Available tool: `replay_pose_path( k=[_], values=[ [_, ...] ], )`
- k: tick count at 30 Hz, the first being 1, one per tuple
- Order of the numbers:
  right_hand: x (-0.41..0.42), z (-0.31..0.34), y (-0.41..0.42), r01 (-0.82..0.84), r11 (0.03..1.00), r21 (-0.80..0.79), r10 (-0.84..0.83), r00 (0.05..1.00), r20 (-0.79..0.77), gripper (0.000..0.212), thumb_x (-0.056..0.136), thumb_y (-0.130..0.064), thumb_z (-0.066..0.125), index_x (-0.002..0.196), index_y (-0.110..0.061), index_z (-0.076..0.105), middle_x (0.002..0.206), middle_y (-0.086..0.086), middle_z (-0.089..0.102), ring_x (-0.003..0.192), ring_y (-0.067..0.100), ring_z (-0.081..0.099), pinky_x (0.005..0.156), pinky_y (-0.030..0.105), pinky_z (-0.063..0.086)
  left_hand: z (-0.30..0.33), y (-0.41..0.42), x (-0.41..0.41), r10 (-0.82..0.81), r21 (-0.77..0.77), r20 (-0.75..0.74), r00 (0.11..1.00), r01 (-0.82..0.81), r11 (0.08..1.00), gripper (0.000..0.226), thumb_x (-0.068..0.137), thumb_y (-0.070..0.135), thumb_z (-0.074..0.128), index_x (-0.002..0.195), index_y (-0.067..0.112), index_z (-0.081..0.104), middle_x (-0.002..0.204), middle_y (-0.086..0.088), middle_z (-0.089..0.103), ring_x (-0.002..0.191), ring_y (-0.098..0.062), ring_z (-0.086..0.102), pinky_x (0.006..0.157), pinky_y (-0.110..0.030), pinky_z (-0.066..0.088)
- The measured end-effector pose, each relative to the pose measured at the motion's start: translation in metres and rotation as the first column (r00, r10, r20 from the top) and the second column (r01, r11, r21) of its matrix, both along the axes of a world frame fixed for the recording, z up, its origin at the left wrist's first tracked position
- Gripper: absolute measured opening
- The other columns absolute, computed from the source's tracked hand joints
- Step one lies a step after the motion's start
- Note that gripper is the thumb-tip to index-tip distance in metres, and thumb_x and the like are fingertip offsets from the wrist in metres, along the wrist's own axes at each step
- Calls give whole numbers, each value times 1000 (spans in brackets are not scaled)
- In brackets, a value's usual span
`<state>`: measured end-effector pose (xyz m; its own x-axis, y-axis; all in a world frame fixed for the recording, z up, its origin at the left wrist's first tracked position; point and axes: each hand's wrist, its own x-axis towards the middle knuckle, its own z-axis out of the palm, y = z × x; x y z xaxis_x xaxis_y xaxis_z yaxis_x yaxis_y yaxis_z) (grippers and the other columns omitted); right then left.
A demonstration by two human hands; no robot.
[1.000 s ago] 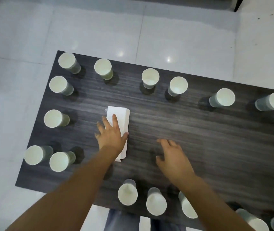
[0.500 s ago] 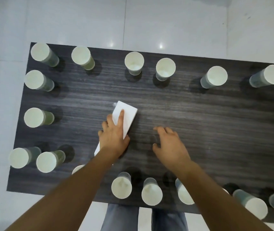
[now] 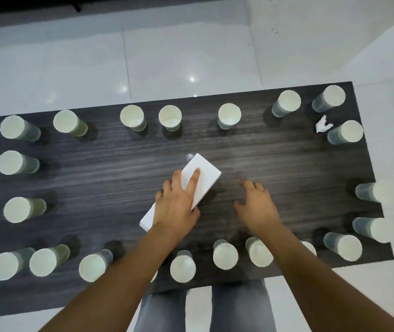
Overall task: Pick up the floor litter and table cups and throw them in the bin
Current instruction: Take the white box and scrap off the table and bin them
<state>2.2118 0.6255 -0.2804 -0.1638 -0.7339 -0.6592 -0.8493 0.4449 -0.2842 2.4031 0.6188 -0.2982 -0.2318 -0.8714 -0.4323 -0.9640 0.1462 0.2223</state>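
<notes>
Box (image 3: 203, 174) lies diagonally, near-left to far-right, under left hand (image 3: 176, 207).

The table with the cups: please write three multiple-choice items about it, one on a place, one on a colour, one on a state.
1. Where does the crumpled paper lie?
A. at the table's far right corner, among cups
B. on the floor by the feet
C. under the right hand

2. What colour is the table?
A. white
B. dark grey wood grain
C. red

3. What does the left hand do?
A. grips a cup
B. hangs beside the table
C. rests on the white box, fingers laid over it

Key: 1 A, the paper sits on the tabletop between the far right cups. 2 B, the top is dark and streaked, against pale floor tiles. 3 C, the left hand lies on the box; the right hand hovers open beside it, holding nothing.
</notes>
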Motion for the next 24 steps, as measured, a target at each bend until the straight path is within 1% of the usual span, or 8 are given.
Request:
replay_pose_path(
  k=[3, 6, 12, 15, 17, 20, 24],
  values=[
    [-41, -4, -4, 34, 999, -2, -34, 999, 1, 51, 93, -22, 55, 140, -16, 38, 138, 9, 44, 126, 29, 40, 104, 43, 41, 2, -4, -36, -14, 9, 0, 1000, 14, 1000, 95, 80, 39, 63, 147, 33, -3, 143, -8, 14, 121, -29, 35, 97, -45, 41],
    [-86, -9, -7, 49, 999, -2, -49, 999, 9, 52, 91, -23, 58, 139, -17, 38, 138, 9, 43, 126, 29, 39, 102, 46, 42, 1, -9, -80, 6, 19, 0, 1000, -6, 1000, 95, 80, 40, 63, 147, 33, -4, 144, -8, 13, 122, -29, 34, 98, -45, 41],
    [-176, -26, -24, 51, 999, -12, -51, 999, 4, 49, 90, -22, 60, 135, -17, 41, 135, 9, 44, 124, 30, 40, 96, 42, 43, -3, -23, -181, 33, 38, -21, 999, -32, 999, 93, 81, 38, 63, 149, 31, 0, 147, -8, 12, 124, -30, 32, 101, -45, 38],
    [-212, -39, -45, 45, 998, -41, -45, 999, -2, 47, 91, -20, 58, 135, -16, 42, 134, 10, 43, 122, 30, 41, 90, 40, 43, -10, -34, -220, 70, 56, -25, 997, -68, 996, 94, 81, 38, 62, 149, 31, -2, 147, -8, 11, 123, -30, 33, 100, -44, 37],
    [-229, -49, -64, 35, 998, -55, -36, 999, -9, 48, 91, -20, 57, 136, -15, 41, 134, 11, 42, 123, 32, 39, 88, 40, 43, -17, -41, -240, 91, 71, -34, 995, -89, 994, 94, 81, 38, 62, 149, 31, -2, 146, -7, 12, 122, -29, 33, 99, -44, 37],
    [-249, -66, -95, 19, 996, -86, -20, 1000, -10, 49, 89, -17, 57, 135, -12, 40, 134, 14, 40, 122, 35, 37, 91, 42, 42, -29, -50, -258, 111, 61, -32, 993, -109, 992, 93, 81, 38, 62, 149, 32, -2, 144, -6, 13, 121, -28, 33, 98, -44, 37],
    [-259, -88, -135, -9, 993, -114, 4, 999, -42, 48, 89, -16, 57, 134, -9, 40, 136, 17, 38, 123, 38, 36, 93, 44, 41, -43, -61, -262, 123, 54, 0, 992, -123, 991, 95, 80, 40, 64, 148, 33, -2, 146, -7, 13, 121, -29, 35, 97, -44, 39]
  ],
)
